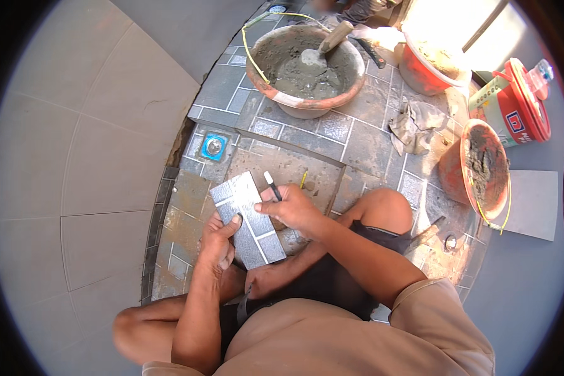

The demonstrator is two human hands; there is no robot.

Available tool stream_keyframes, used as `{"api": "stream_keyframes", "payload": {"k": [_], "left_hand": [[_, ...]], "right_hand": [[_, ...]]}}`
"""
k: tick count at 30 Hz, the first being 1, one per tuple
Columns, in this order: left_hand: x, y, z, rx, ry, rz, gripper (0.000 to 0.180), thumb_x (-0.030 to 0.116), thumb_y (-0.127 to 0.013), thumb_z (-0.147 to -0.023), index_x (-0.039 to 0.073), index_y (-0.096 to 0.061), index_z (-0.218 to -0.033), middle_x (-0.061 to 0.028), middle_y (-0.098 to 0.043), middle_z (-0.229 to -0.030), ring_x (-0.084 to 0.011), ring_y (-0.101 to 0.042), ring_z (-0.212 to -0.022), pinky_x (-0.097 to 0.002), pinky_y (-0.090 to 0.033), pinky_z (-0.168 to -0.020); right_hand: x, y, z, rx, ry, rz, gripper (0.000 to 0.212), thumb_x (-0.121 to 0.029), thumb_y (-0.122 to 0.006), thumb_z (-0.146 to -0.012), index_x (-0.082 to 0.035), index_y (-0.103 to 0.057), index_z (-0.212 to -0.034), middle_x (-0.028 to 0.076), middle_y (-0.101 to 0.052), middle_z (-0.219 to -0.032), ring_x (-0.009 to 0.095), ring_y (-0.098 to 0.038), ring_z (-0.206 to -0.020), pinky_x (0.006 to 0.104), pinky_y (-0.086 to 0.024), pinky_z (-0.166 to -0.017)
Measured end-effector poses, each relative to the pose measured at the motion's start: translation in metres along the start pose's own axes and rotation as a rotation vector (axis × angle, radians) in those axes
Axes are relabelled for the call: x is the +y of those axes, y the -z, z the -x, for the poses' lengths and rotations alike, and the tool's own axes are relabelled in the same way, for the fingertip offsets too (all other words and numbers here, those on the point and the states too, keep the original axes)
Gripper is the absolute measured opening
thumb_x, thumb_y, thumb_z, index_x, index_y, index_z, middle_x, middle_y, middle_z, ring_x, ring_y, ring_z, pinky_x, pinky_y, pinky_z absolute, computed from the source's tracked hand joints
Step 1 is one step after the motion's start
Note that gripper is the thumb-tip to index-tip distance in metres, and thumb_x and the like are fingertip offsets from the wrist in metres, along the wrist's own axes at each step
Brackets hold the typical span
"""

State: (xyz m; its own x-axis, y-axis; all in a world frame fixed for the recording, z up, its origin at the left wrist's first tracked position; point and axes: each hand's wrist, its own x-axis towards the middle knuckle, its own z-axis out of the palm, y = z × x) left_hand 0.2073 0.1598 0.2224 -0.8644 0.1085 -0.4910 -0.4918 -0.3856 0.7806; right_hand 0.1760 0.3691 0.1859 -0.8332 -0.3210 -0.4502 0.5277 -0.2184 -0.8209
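A grey patterned tile (254,240) with pale joint lines is tilted in front of me, above my lap. My left hand (217,239) grips its left edge, thumb on the face and fingers behind it. My right hand (292,210) holds a black pen (272,187) with a white end, pointing up and away. The thumb of that hand also rests on the tile's right edge. Beyond the tile lies a bare, rough patch of floor (263,164) among laid tiles.
Ahead stands a large mortar tub (282,99) with a wooden-handled trowel (334,39) in it. To the right are an orange bucket (455,166), a red tub (413,70), a lidded pail (506,103) and a crumpled cloth (417,125). A blue-framed floor drain (214,147) sits left. Another person's limb shows at the far edge.
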Motion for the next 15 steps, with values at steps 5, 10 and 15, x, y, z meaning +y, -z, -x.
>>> {"api": "stream_keyframes", "payload": {"k": [5, 10, 15], "left_hand": [[-0.008, 0.021, -0.01, 0.159, -0.026, -0.009, 0.03, 0.0, -0.068, -0.097, 0.001, -0.065, -0.127, -0.01, -0.074, -0.118, -0.0214, -0.07, -0.104, -0.0365, -0.053, -0.099], [0.006, 0.044, -0.023, 0.18, 0.086, 0.088, 0.033, 0.007, -0.066, -0.098, 0.003, -0.061, -0.13, -0.0094, -0.072, -0.116, -0.0256, -0.07, -0.103, -0.0423, -0.056, -0.1], [0.018, 0.008, -0.02, -0.008, 0.158, 0.209, 0.034, 0.013, -0.062, -0.102, 0.0, -0.06, -0.134, -0.0147, -0.072, -0.122, -0.0291, -0.072, -0.111, -0.0473, -0.057, -0.103]], "right_hand": [[-0.042, 0.074, 0.034, 0.383, 0.029, 0.274, 0.027, -0.034, -0.073, -0.1, -0.007, -0.077, -0.097, -0.008, -0.058, -0.072, 0.006, -0.051, -0.067, 0.0295, -0.042, -0.061], [-0.105, 0.18, 0.105, 0.88, 0.358, 0.893, 0.03, -0.028, -0.072, -0.098, 0.002, -0.073, -0.096, 0.012, -0.062, -0.068, 0.025, -0.058, -0.063, 0.0406, -0.045, -0.063], [-0.076, 0.265, 0.244, 1.272, 0.229, 1.068, 0.023, -0.019, -0.075, -0.092, 0.003, -0.075, -0.096, 0.024, -0.073, -0.086, 0.04, -0.073, -0.085, 0.0466, -0.054, -0.08]]}}
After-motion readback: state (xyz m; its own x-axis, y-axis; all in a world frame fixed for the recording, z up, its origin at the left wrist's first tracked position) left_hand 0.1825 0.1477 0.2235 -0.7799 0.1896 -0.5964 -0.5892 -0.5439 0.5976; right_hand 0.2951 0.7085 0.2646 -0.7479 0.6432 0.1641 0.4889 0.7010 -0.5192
